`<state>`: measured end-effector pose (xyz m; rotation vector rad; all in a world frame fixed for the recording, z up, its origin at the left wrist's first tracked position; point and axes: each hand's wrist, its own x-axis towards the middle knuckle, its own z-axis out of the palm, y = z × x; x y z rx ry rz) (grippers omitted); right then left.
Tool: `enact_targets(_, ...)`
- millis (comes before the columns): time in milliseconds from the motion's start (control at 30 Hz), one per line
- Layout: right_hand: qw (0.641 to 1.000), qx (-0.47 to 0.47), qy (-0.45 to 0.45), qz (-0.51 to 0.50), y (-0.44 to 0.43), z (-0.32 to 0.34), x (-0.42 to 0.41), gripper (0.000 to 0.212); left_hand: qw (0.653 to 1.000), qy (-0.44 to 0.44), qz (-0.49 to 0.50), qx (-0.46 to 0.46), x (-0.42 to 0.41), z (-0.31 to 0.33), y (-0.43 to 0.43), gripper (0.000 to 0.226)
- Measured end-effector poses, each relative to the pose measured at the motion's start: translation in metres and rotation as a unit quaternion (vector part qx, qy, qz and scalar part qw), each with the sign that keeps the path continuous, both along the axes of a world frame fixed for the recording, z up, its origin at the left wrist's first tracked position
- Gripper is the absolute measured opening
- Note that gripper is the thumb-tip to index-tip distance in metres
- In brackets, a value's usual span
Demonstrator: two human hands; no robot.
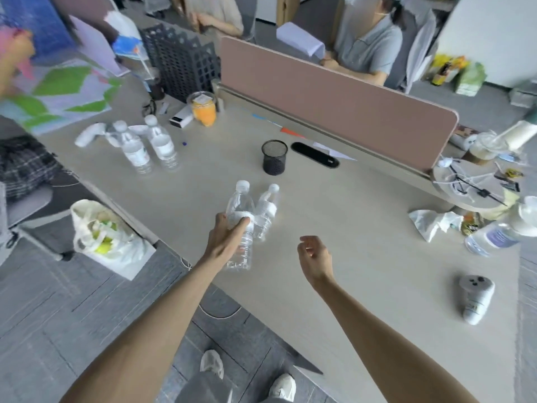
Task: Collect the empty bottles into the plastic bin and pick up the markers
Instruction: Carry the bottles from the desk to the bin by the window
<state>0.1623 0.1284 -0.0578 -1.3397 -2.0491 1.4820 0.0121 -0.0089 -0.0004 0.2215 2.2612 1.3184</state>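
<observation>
My left hand [225,238] grips a clear empty bottle [239,205] with a white cap around its label, near the desk's front edge. A second empty bottle [266,212] stands just to its right, touching or nearly touching it. My right hand [315,257] hovers over the desk to the right, fingers loosely curled, holding nothing. Two more clear bottles [135,148] [162,144] stand together at the far left of the desk. Another bottle with a purple label [494,237] lies at the right edge. No markers or plastic bin can be made out.
A black mesh pen cup [274,157] stands mid-desk before a pink divider [334,103]. A jar of orange stuff [203,109] and a black crate [180,59] sit at the back left. A white bag [101,237] hangs left of the desk. Clutter fills the right side; two people sit behind.
</observation>
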Motion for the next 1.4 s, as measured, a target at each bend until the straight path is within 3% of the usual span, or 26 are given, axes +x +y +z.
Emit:
enact_targets(200, 0.999, 0.013, -0.024, 0.021, -0.005, 0.004, -0.050, 0.030, 1.000, 0.000, 0.028, 0.008, -0.033, -0.002, -0.027, 0.042)
enact_targets(567, 0.987, -0.068, -0.147, -0.025, -0.002, -0.008, -0.174, 0.091, 0.996, -0.060, 0.054, 0.027, -0.141, -0.039, -0.046, 0.058)
enact_targets(900, 0.961, -0.029, -0.264, -0.074, -0.008, -0.046, -0.234, 0.101, 0.995, -0.096, 0.016, 0.017, -0.203, -0.074, -0.019, 0.065)
enact_targets(1133, 0.974, -0.070, -0.201, -0.084, -0.009, -0.054, -0.235, 0.078, 0.995, -0.095, -0.039, -0.007, -0.217, -0.079, -0.007, 0.066)
enact_targets(1400, 0.979, -0.077, -0.058, -0.182, -0.001, -0.029, -0.178, 0.074, 0.984, -0.114, -0.136, -0.011, -0.186, -0.064, 0.042, 0.064)
